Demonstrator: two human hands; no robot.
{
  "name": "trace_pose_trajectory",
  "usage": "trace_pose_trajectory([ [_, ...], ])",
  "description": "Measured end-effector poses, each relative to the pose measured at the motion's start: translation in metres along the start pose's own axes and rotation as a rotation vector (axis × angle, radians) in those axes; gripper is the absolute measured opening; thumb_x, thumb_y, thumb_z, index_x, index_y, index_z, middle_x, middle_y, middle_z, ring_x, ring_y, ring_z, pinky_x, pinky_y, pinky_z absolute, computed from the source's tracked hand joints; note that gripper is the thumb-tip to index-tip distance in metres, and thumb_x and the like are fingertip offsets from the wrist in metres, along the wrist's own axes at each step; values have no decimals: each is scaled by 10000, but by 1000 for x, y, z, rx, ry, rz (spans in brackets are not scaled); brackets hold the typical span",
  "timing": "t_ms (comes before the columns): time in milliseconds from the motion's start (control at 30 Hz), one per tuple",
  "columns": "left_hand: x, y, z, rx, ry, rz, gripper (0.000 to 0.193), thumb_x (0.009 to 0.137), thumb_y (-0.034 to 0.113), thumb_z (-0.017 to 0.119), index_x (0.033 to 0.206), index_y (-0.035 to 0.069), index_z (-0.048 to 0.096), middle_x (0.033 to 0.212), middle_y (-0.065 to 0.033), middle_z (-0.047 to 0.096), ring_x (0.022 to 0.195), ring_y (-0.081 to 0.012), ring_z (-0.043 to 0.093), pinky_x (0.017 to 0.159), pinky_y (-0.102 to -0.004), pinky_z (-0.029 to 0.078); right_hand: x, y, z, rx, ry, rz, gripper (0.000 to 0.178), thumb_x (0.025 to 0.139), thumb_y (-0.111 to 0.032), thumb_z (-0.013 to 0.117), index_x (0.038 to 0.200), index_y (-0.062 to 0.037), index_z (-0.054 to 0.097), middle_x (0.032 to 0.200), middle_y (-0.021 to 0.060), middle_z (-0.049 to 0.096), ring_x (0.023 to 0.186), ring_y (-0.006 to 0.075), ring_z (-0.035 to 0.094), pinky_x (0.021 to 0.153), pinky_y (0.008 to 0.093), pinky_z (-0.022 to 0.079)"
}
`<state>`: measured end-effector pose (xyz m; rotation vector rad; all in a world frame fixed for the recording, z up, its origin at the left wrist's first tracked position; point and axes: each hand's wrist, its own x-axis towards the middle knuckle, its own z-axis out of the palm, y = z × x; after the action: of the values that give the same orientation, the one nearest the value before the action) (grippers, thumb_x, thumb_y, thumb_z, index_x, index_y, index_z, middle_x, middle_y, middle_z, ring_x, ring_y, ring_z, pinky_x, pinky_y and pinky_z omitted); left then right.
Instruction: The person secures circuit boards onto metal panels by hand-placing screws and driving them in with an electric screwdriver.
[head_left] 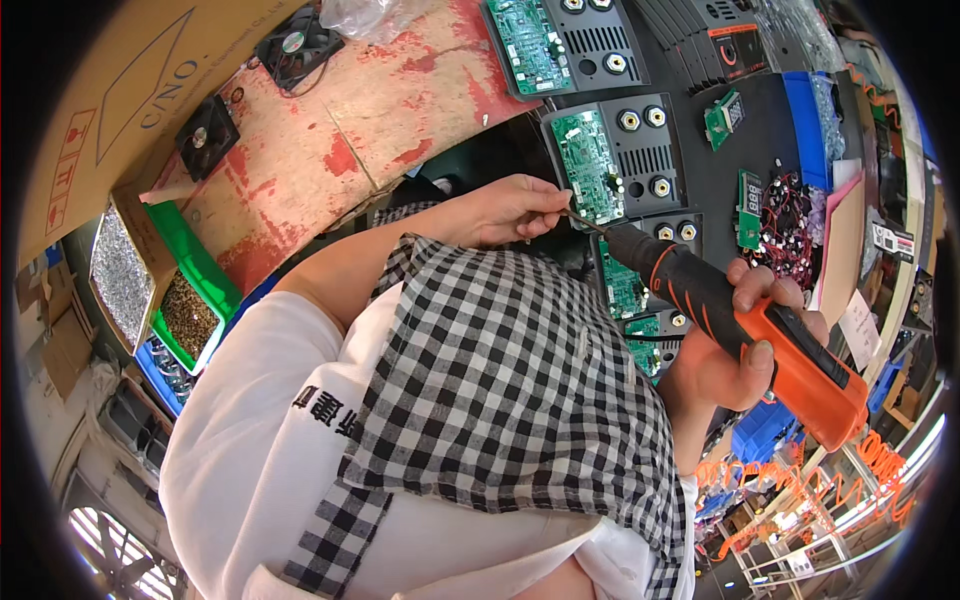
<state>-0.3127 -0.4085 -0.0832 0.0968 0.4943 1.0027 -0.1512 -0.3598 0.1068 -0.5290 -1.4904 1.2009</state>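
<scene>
right hand point(735, 345) wrapped around the orange and black electric screwdriver point(745, 335), fingers curled over the orange body, thumb side under it; bit point(588, 222) points up-left toward the grey panel with green circuit board point(600, 160)

left hand point(515, 208) out over the bench edge, fingertips pressed together at the bit's tip, pinching something too small for us to make out, maybe a screw

we judge the driver stiff, moderately heavy toward the rear, ribbed black grip not slippery; best held where it is now, mid-body near the grip. the board looks thin and fragile, components exposed; we would steady it by the grey panel's edge, not the green face

more such panels point(565, 40) lie in a row up the dark bench; green bin of small brass parts point(190, 315) and a box of silvery screws point(120, 270) sit well apart at left, two black fans point(295, 42) on the red-stained board
</scene>
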Motion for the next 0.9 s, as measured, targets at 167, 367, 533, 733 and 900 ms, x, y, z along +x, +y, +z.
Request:
trace_pose_trajectory([
  [167,0,3,10,132,117,41,278,825,291,478,821,15,514,650,-44,520,530,-93,485,452,-179,366,5,8,-2,39,15,15,403,634,-190,626,926,-139,354,904,112,515,649,199,496,673,413,411],
  [367,9,9,-10,318,360,-36,499,774,517,437,848,27,493,727,-52,514,640,-119,505,548,-208,402,44,30,-5,-75,66,-227,307,673,-90,545,896,-24,345,900,188,510,672,219,516,685,408,429],
  [533,28,34,-12,455,463,144,495,750,510,493,870,29,491,757,-44,497,602,-106,462,530,-211,388,67,55,4,-52,101,-176,290,662,-17,504,902,23,345,879,226,517,667,222,528,695,353,425],
  [733,43,52,-20,491,461,253,326,806,346,501,891,32,521,784,-22,533,570,-89,463,485,-203,370,80,75,17,-107,56,-163,266,684,-29,506,920,8,388,916,197,509,735,234,532,712,374,433],
  [900,47,60,-23,544,506,296,236,802,267,524,819,34,551,709,-7,534,543,-74,454,457,-203,346,91,80,31,-75,27,-151,258,669,11,500,898,15,384,888,197,516,695,224,535,690,364,444],
])
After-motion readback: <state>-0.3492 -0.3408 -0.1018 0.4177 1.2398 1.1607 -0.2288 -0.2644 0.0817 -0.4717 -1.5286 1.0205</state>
